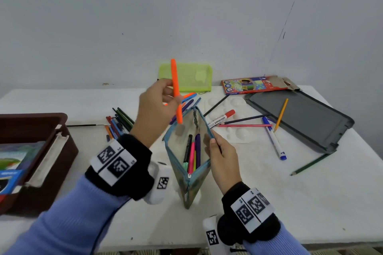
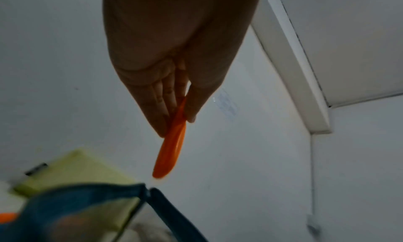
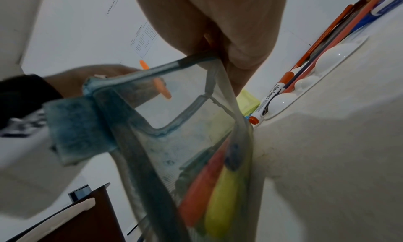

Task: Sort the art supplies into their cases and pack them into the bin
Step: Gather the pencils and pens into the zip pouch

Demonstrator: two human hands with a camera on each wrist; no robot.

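While the left hand [image 1: 154, 109] is pinching an orange marker [image 1: 176, 91] between thumb and fingers, the marker is standing nearly upright with its lower tip just above the open mouth of the mesh pencil case [image 1: 187, 157]. The right hand [image 1: 222, 157] is gripping the right rim of that case, holding the mouth wide; the case is standing on end on the white surface [image 1: 269, 203]. Inside the case, black, pink, purple, yellow and green markers [image 1: 191, 154] are lying together. Left of the hands, a bundle of pens and pencils [image 1: 119, 123] is lying loose; farther left, a brown bin [image 1: 51, 130] is holding boxed items. Right of the case, a whiteboard marker [image 1: 221, 120] is resting on a white paint palette [image 1: 232, 128], near a blue marker [image 1: 274, 137] and a grey tray [image 1: 300, 118]. At the far edge, a green pouch [image 1: 192, 77] and a coloured-pencil box [image 1: 248, 85] are sitting.
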